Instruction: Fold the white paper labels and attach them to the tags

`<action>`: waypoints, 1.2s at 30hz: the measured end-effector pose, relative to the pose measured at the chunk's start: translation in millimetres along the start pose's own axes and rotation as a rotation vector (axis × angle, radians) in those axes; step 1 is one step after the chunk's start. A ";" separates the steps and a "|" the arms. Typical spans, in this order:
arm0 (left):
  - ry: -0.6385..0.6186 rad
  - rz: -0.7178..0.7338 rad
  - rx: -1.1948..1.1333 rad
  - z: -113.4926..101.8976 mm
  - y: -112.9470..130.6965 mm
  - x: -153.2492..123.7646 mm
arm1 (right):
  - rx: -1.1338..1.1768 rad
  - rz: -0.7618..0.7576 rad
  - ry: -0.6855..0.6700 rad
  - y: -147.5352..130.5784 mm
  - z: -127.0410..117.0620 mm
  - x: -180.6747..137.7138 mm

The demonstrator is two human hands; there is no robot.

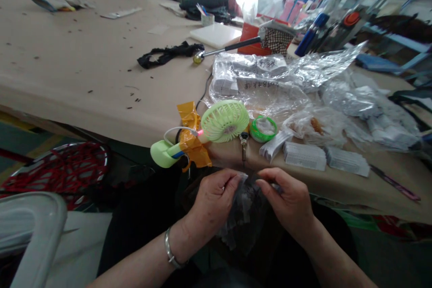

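Note:
My left hand (216,195), with a metal bangle at the wrist, pinches a small translucent white piece (242,175) between thumb and forefinger. Close on its right is my right hand (288,198), thumb and forefinger bent toward each other in a pinch; whatever may be between the tips is too small to make out. Below both hands, over the lap, hangs crumpled clear plastic (241,216) with whitish bits. At the table edge just beyond, a soldering-iron-like tool (243,147) points down beside a green fan (225,121) fixed with orange tape (194,141).
Stacks of white labels (304,156) lie along the table edge, near a green-rimmed tub (263,128) and a slim cutter (394,183). Clear plastic bags (259,87) cover the area behind. A long-handled tool (229,48) lies farther back. A white chair (43,216) stands at left.

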State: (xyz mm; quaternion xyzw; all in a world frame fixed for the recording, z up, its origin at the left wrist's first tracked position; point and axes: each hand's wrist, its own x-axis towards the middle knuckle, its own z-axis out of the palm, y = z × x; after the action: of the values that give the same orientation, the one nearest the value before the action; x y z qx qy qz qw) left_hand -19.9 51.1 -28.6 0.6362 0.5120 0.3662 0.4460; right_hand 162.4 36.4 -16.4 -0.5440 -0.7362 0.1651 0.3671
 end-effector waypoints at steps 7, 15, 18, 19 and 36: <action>-0.036 -0.079 0.061 8.3 -20.5 -1.8 | -0.639 -0.194 0.215 31.6 -12.3 -1.6; -0.090 -0.150 -0.121 21.6 -8.7 -3.2 | -0.539 -0.238 0.295 35.9 -10.0 -1.0; -0.163 -0.318 -0.369 31.8 2.8 1.1 | -0.430 -0.297 0.313 31.9 -18.1 -2.7; -0.204 -0.402 -0.501 35.7 7.5 2.8 | -0.393 -0.321 0.306 29.1 -20.0 -5.5; -0.271 -0.737 -0.825 65.9 37.6 16.4 | -0.715 -0.094 0.173 57.1 -42.8 -25.4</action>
State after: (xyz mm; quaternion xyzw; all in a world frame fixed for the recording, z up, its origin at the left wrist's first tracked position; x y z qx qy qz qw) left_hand 56.5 51.5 -15.1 0.2298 0.4530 0.2712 0.8176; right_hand 235.6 26.5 -33.3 -0.6153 -0.7378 -0.1664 0.2220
